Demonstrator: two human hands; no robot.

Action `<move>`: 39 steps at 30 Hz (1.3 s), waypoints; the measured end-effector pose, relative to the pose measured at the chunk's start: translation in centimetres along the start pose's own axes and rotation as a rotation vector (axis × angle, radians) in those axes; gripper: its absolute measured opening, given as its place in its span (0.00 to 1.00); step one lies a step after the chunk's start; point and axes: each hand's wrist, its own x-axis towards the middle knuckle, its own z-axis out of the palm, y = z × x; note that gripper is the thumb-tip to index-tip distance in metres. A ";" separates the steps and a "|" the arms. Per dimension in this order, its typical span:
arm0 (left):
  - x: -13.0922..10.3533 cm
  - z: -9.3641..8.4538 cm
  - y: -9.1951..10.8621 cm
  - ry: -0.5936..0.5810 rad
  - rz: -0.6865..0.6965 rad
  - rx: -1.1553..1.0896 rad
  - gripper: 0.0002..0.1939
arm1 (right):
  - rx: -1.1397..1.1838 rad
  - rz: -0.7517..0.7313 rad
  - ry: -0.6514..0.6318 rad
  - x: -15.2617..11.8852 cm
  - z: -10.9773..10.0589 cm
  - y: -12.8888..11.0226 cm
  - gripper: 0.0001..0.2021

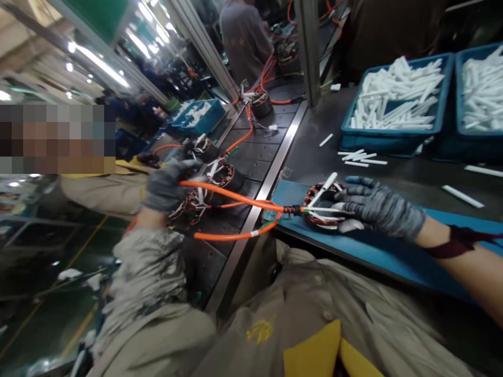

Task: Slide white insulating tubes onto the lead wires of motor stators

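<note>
A motor stator [324, 222] with copper windings and white-sleeved leads rests on the blue mat at the bench edge. My right hand [379, 207], in a grey knit glove, is at its right side, fingers and thumb round the rim and leads. From the stator, a thick orange cable [231, 195], bound in black at its base, runs left across the metal rail. My left hand [163, 186], gloved and slightly blurred, is closed at the cable's far part; its fingers partly hide the grip. A second orange cable length [223, 236] loops below.
Blue bins [396, 137] of white sleeves stand at the back right, with loose white sleeves [462, 196] before them. Other stators [261, 104] with orange cables sit on the dark slatted conveyor [255, 152]. A metal post [307, 52] rises behind. A co-worker [106, 193] is at the left.
</note>
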 end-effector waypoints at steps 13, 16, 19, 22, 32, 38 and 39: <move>1.9 3.4 16.4 -0.150 0.648 -0.583 0.47 | 0.127 0.507 0.179 -1.1 -5.0 -0.1 0.20; 3.8 5.5 18.8 -0.051 0.778 -0.756 0.40 | 0.012 0.502 0.239 -1.1 -4.1 -3.4 0.18; 4.2 7.1 20.2 0.061 0.796 -0.770 0.32 | -0.074 0.606 0.229 -0.8 -3.2 -6.9 0.21; 2.9 6.6 21.3 0.071 0.654 -0.605 0.27 | 0.127 0.766 0.046 0.2 -2.3 -8.4 0.26; 0.5 3.0 23.3 0.071 0.601 -0.308 0.19 | 1.191 1.046 -0.071 1.5 -1.4 -6.9 0.33; 0.5 5.9 23.3 0.337 0.597 -0.489 0.19 | 1.768 1.244 0.336 1.2 -0.3 -9.3 0.24; 0.2 6.3 23.4 0.406 0.595 -0.526 0.21 | 1.814 1.279 0.422 0.9 0.1 -9.5 0.22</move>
